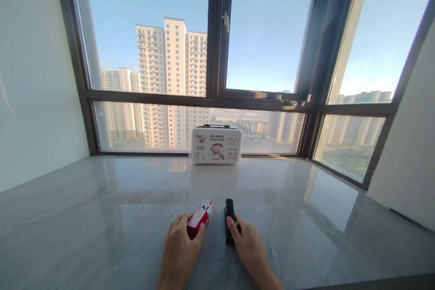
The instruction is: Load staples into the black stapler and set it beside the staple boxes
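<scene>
My left hand [182, 240] is closed around a small red box [197, 224] with a pale top. Just beyond that box shows a white piece with red and a dark picture [205, 206]; whether it is part of the same box or a separate one, I cannot tell. To the right, a black stapler [229, 210] lies lengthwise, pointing away from me. My right hand [247, 241] grips the stapler from its right side, thumb on top. A short gap of grey surface separates the two hands.
A white case [217, 147] with cartoon prints and a dark handle stands at the back against the window. All of this rests on a glossy grey stone sill [112, 222]. Dark window frames [217, 97] bound it behind, with walls on both sides.
</scene>
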{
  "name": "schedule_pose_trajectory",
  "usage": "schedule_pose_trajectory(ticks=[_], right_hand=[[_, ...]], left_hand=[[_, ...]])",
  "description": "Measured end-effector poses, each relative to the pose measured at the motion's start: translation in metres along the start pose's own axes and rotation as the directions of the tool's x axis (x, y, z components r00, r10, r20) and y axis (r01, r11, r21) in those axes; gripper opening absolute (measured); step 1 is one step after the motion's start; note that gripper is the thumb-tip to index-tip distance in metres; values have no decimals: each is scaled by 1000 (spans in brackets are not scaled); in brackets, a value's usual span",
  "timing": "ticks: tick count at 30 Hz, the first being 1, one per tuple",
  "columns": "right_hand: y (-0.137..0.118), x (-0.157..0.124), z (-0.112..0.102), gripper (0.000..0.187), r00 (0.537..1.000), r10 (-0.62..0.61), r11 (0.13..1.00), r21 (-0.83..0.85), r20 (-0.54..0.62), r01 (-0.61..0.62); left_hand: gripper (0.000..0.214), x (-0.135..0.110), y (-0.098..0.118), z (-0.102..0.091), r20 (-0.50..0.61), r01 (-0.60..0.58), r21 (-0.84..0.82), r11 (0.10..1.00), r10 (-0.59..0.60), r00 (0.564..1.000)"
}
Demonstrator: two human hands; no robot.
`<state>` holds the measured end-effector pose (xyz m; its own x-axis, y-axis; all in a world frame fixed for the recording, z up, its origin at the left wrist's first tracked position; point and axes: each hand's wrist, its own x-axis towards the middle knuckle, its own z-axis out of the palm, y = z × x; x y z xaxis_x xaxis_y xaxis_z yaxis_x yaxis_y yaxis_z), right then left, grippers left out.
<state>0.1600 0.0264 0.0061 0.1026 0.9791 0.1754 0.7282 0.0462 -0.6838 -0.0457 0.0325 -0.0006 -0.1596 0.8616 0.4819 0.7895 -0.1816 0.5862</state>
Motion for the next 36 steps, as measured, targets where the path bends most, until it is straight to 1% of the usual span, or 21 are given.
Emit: schedule_pose_trajectory(ticks=[2,4,7,10,13,16,18,20,22,24,25,26,28,30,32,34,36], right_hand=[[2,0,0,54,1000,-19,1000,7,-5,19],[3,0,2,52,999,-28,1000,10,-16,28],[3,0,4,48,999,-41,999,8,-24,41],[2,0,3,47,999,-51,999,9,-13,52],[1,2,1,46,998,-60,998,28,-2,60],[2,3,1,45,998,-67,997,44,-5,68],[3,2,2,45,998,-69,997,43,-11,70],[4,1,2,47,998,-67,997,35,-12,68],[4,-1,2,47,998,-62,997,36,-11,62],[3,-4,1,47,998,-56,997,50,-13,57],[3,-6,0,47,998,-59,996,61,-15,60],[3,-8,-1,47,998,-64,995,74,-15,65],[5,-11,-3,48,998,-64,993,96,-20,66],[11,-12,-6,51,999,-30,993,110,-39,34],[20,-12,-11,59,998,19,992,129,-62,-11],[30,-9,-19,64,997,28,987,161,-74,-16],[35,-4,-30,59,996,-40,979,196,-75,54]], left_hand=[[39,4,-11,-4,-56,24,-1,1000,-24,998],[39,12,-23,-9,-85,40,59,997,-35,996],[35,25,-41,-19,-47,53,168,984,-46,998],[37,29,-56,-30,-19,62,171,983,-60,998],[43,14,-71,-44,-56,103,182,978,-94,994],[42,-13,-86,-59,-53,152,288,946,-142,988],[42,-30,-89,-66,-47,155,371,916,-148,988],[46,-40,-81,-66,-84,134,427,895,-108,991],[48,-42,-62,-59,-97,56,434,899,-16,995],[44,-37,-36,-43,3,-90,385,918,96,995],[42,-34,-23,-34,50,-138,354,925,129,990],[41,-29,-11,-24,85,-170,326,930,150,985],[42,-19,7,-7,124,-195,294,936,165,978],[45,-10,16,4,130,-188,293,937,156,979],[46,-5,19,7,119,-156,308,939,124,985],[42,-6,20,2,127,-133,301,944,98,987],[37,-11,21,-6,183,-155,245,957,112,977]])
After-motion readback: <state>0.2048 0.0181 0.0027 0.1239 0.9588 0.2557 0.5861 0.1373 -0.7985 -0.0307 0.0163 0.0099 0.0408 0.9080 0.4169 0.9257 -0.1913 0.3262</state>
